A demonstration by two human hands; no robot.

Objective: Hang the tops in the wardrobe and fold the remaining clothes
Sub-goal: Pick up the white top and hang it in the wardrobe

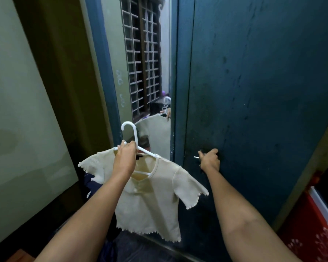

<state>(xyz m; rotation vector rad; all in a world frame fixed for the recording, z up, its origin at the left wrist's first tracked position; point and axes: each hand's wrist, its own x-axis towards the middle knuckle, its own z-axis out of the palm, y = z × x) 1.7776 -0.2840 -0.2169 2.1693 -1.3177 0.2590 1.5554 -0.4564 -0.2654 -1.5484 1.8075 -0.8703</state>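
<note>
Two bare hands reach forward at mid-frame, one on each side of a cream short-sleeved top (151,201) with scalloped hems. The left hand (125,157), left of centre, has its fingers curled tightly round the shoulder of a white plastic hanger (134,138), whose hook rises above the knuckles; the top hangs from that hanger, spread open and tilted down to the right, in the lower middle of the frame. The right hand (209,160), right of centre, grips a small metal handle (197,157) on the dark blue-green wardrobe door (254,91), fingers wrapped close around it with only its silvery tip showing. That door fills the right half of the frame. Just left of it, at centre, a narrow mirror panel (150,72) reflects a barred window grille and, lower down, part of the same top and a hand. A pale green wall (17,110) takes up the left side, and a red patterned surface (314,233) shows at the lower right corner.
</note>
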